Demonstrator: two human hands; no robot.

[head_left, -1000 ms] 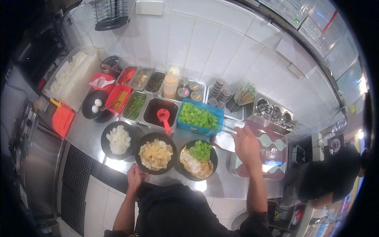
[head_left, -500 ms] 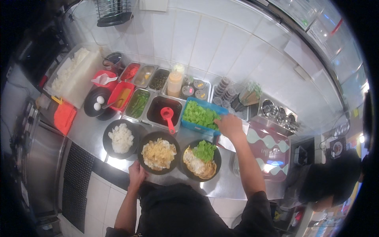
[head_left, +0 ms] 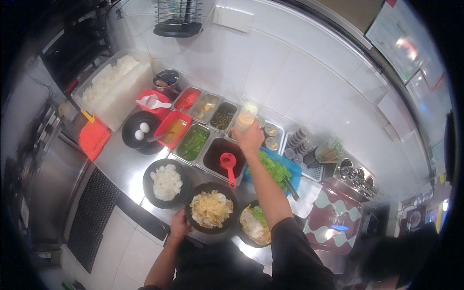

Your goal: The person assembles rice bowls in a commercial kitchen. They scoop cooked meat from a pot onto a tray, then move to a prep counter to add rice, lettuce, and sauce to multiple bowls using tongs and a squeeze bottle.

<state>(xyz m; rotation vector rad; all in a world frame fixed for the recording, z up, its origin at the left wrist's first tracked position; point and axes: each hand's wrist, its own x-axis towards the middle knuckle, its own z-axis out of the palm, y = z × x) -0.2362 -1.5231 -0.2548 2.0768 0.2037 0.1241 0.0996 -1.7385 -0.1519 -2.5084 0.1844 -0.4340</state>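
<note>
My right hand (head_left: 250, 138) is wrapped round a squeeze bottle (head_left: 247, 113) of pale sauce at the back of the counter. My left hand (head_left: 179, 225) rests at the counter's front edge, beside the rim of a dark bowl (head_left: 235, 216); its fingers are mostly hidden. That bowl holds rice (head_left: 209, 208) under a shredded yellowish topping. To its left, another dark bowl (head_left: 151, 195) holds plain white rice (head_left: 166, 182). On its right, a third bowl (head_left: 261, 244) with fried egg (head_left: 252, 226) and lettuce is partly covered by my right arm.
Metal trays of greens (head_left: 192, 143) and dark sauce (head_left: 212, 162), with a red measuring scoop (head_left: 228, 162), line the counter. A blue container (head_left: 296, 175) holds lettuce (head_left: 273, 169). Two eggs (head_left: 142, 131) sit in a dark dish at left. A patterned tray (head_left: 336, 220) lies at right.
My right hand has left the lettuce container, moved left and back, and taken hold of the squeeze bottle. My left hand stays by the middle bowl. The whole view has shifted and turned.
</note>
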